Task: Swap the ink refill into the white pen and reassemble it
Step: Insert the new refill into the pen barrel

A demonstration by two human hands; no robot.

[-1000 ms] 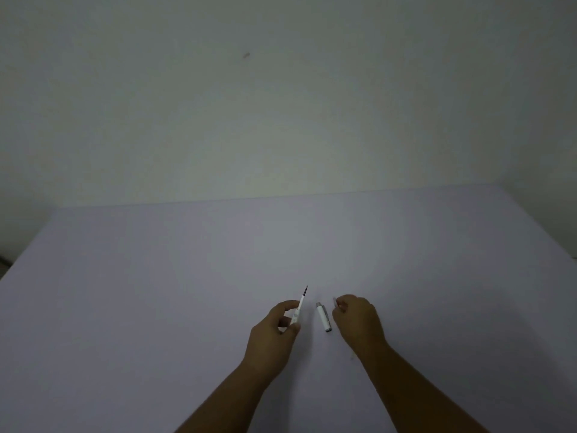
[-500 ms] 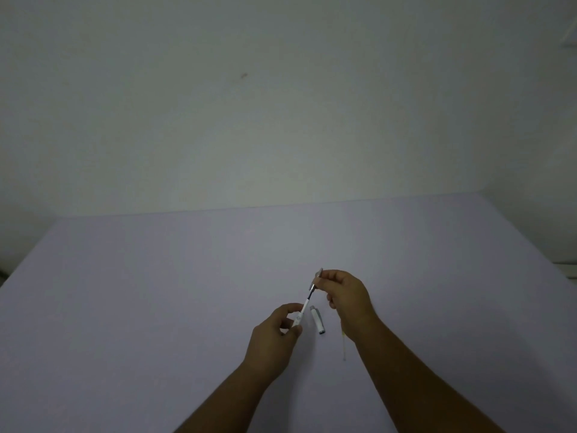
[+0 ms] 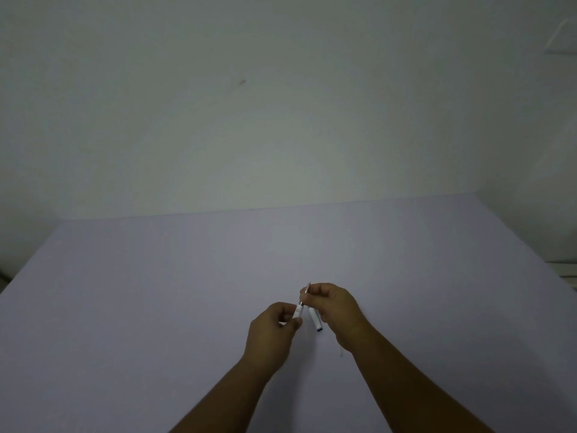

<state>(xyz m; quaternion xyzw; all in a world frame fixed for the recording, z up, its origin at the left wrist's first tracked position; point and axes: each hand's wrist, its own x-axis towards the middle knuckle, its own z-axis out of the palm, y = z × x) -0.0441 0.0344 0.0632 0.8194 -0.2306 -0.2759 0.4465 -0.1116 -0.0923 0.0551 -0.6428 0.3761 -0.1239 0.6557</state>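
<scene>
My left hand (image 3: 274,335) pinches the white pen barrel (image 3: 297,312), which tilts up and to the right above the lavender table (image 3: 156,292). My right hand (image 3: 335,310) pinches the small tip piece (image 3: 307,290) at the barrel's upper end, over the thin refill point. A white pen cap (image 3: 315,320) lies on the table between the two hands, partly hidden behind my right fingers. A thin pale stick (image 3: 341,351) lies on the table beside my right wrist; whether it is a refill I cannot tell.
The table runs back to a plain pale wall (image 3: 281,104). Its right edge (image 3: 530,245) slants down toward a white ledge (image 3: 565,270) at the far right.
My right hand rose from the table beside the cap and came onto the upper end of the pen held in my left hand. Since half a second ago it has moved down along the pen.
</scene>
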